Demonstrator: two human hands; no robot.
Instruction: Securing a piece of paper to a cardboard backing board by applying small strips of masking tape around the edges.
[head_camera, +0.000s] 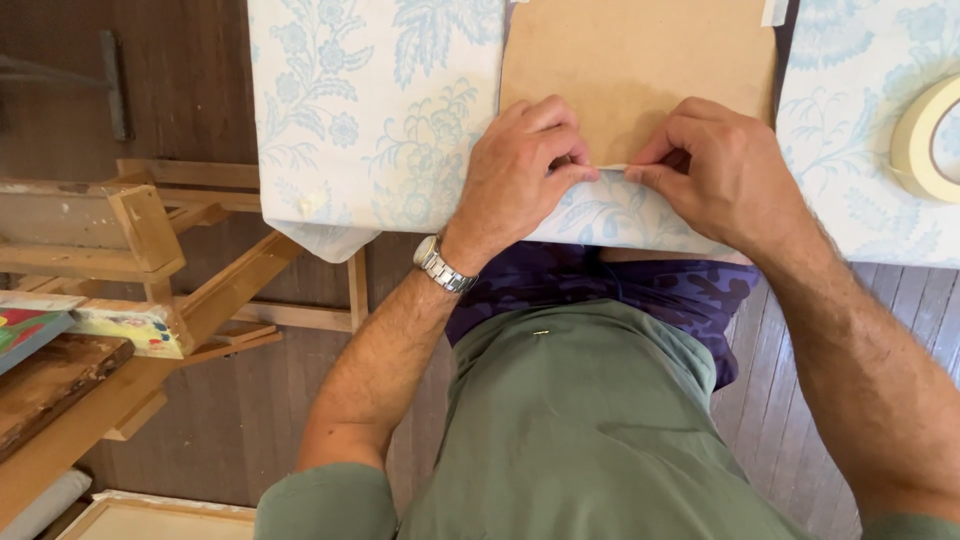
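Observation:
A brown board (640, 60) lies on pale fabric with a blue floral print (370, 110). The fabric's near edge (620, 210) is folded up over the board's lower edge. My left hand (520, 170), with a metal wristwatch (440, 265) on the wrist, pinches that folded edge at its left. My right hand (720, 170) pinches the same fold just to the right. The two sets of fingertips almost meet at the fold.
A roll of cream masking tape (925, 140) lies on the fabric at the far right. A wooden easel frame (150, 260) and painted canvases (40, 320) stand to the left. Wooden floorboards (790, 400) show below. A stretched canvas (150, 515) leans at bottom left.

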